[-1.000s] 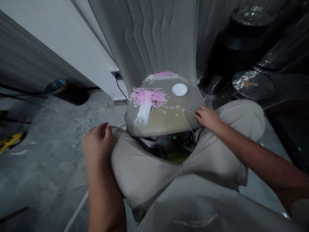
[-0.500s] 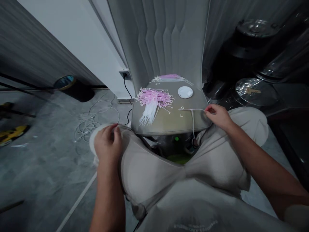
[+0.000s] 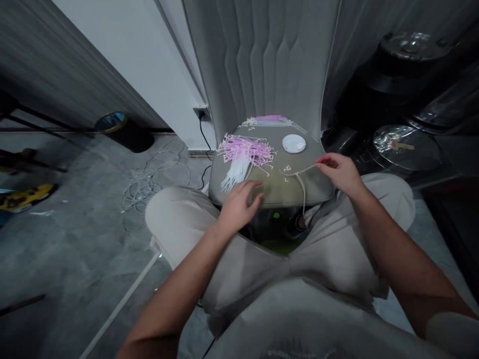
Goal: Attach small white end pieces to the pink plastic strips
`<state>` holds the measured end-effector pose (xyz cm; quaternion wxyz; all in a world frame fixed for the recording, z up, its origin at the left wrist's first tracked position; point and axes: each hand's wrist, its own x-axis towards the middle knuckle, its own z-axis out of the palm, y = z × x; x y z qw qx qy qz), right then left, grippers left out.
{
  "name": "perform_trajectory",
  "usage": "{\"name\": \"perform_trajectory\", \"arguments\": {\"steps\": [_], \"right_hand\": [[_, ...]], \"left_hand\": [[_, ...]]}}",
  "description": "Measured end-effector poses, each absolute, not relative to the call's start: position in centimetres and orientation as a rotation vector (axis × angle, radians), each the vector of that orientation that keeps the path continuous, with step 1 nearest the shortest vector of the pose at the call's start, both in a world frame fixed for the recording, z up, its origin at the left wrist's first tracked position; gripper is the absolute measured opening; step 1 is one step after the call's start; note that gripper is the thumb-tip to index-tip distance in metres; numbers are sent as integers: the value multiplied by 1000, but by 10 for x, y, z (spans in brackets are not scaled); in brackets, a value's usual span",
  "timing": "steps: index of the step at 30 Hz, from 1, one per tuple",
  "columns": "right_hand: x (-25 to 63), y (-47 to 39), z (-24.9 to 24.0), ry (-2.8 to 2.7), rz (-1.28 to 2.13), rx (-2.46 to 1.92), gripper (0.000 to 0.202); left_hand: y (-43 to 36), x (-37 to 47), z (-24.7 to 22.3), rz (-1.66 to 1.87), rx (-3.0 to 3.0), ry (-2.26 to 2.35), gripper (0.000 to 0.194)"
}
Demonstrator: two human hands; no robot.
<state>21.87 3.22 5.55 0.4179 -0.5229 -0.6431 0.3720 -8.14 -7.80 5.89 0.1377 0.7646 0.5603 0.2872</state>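
Note:
My right hand (image 3: 339, 173) is closed in a pinch on one end of a thin white cord (image 3: 306, 169), beyond the seat's right front. The cord slants down to the left onto the chair seat (image 3: 269, 192), and a branch of it hangs over the front edge. Fingers apart and empty, my left hand (image 3: 239, 207) hovers at the seat's front edge. Close to its fingertips lies a bundle of pink and white thin strips (image 3: 247, 149) with small pale ends. Tiny white bits (image 3: 287, 169) are scattered by the cord, and a round white lid-like dish (image 3: 294, 144) sits behind them.
More pink and white strips (image 3: 269, 119) lie against the chair back (image 3: 262, 60). Left of the chair are loose cable coils (image 3: 140, 189), a dark bin (image 3: 125, 132) and a plugged socket (image 3: 202, 114). Dark, plastic-wrapped round objects (image 3: 402, 144) stand on the right.
My left hand has come off my left knee, moving right and forward to the seat's front edge. My right hand has raised its end of the cord slightly. The view has shifted a little.

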Motion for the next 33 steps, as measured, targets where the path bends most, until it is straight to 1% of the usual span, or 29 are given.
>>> {"name": "perform_trajectory", "arguments": {"steps": [6,9,12,16,21,26,30,33], "right_hand": [[195,34,76,-1661,955,-1208,16],[188,31,90,-1686,944,-1165,15],[184,27,102,-1691,930,-1129,13],[181,25,112,-1698,921,-1105,13],[175,22,119,-1709,908,-1050,11],[168,14,126,-1687,915,-1042,11],[166,17,125,-1626,1031,-984,21],[170,30,107,-1559,1085,-1003,29]], "left_hand": [[-19,-24,54,843,2306,1430,45],[0,-12,53,923,2295,1369,41],[7,-14,54,974,2282,1287,29],[7,-26,58,1028,2225,1200,22],[1,-29,68,1106,2139,1120,25],[-14,-28,78,1112,1988,1125,20],[-30,-30,88,1086,1623,1181,20],[-38,-34,97,1092,1382,1167,23]]}}
